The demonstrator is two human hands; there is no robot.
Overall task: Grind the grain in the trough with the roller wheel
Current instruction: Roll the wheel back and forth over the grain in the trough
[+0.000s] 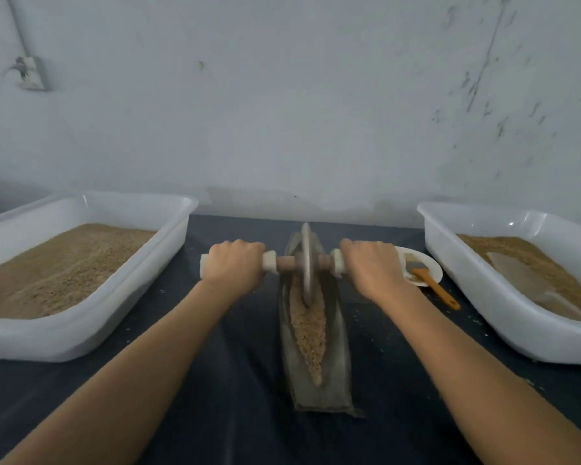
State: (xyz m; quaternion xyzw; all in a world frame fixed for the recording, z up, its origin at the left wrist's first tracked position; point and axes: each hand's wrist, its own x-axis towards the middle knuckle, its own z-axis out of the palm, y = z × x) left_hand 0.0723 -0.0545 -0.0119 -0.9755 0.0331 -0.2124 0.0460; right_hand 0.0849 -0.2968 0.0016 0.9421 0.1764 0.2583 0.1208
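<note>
A narrow grey boat-shaped trough (pixel 337 357) lies lengthwise on the dark table, pointing away from me. Tan grain (pixel 308 325) fills its groove. A thin grey roller wheel (pixel 307 263) stands upright in the groove, in the trough's far half, its lower edge sunk in the grain. A wooden axle with white handle ends runs through the wheel. My left hand (pixel 232 265) grips the left handle and my right hand (pixel 373 266) grips the right handle, both with fingers curled over the top.
A white tub (pixel 91 330) with grain stands at the left, another white tub (pixel 503 313) with grain and a pale scoop at the right. A small white plate (pixel 431 268) holding an orange-handled brush (pixel 433 286) sits behind my right hand. The wall rises just beyond the table.
</note>
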